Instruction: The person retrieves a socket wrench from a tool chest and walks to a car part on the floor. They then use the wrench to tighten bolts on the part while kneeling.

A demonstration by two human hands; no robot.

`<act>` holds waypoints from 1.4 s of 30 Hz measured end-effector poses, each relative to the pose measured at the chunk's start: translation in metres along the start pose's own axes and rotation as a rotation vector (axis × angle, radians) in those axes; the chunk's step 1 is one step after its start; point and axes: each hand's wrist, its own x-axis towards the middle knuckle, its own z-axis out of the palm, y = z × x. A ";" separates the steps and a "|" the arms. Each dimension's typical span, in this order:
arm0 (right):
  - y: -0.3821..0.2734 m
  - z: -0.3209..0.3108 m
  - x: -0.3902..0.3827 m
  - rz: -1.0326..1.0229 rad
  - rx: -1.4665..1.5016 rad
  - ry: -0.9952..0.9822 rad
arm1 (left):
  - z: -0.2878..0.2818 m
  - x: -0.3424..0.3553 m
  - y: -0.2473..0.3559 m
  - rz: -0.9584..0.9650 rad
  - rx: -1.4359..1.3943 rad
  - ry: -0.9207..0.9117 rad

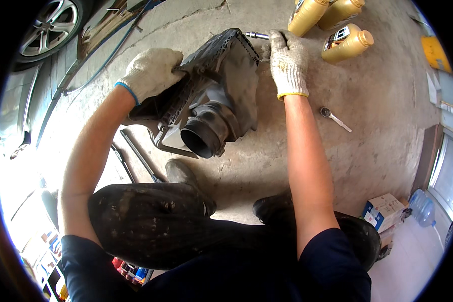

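A black plastic air filter housing [239, 83] with a wide round duct mouth stands tilted on the floor in front of me. My left hand [152, 75], in a white knitted glove, is closed on its left edge, fingertips hidden behind the rim. Gloved as well, my right hand [289, 61] is at the housing's far right corner. It grips a socket extension [257, 35], whose shiny metal end points left at that corner; the rest is covered by the glove. A ratchet wrench [335, 119] lies on the concrete beside my right forearm.
Several gold bottles [348, 44] stand or lie at the far right. A car wheel [49, 25] is at the far left, near a blue hose [101, 65]. Dark rods [140, 157] lie by my left boot. A cardboard box [385, 211] and a water jug [422, 207] sit at right.
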 end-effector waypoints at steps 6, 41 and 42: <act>-0.010 0.002 -0.010 0.057 0.124 -0.012 | -0.001 -0.003 0.000 -0.003 0.011 0.006; -0.018 -0.004 -0.021 -0.230 -0.211 0.099 | -0.021 -0.007 0.035 0.021 -0.147 0.057; -0.016 -0.004 -0.017 -0.186 -0.272 0.024 | -0.020 -0.003 0.036 0.033 -0.179 0.068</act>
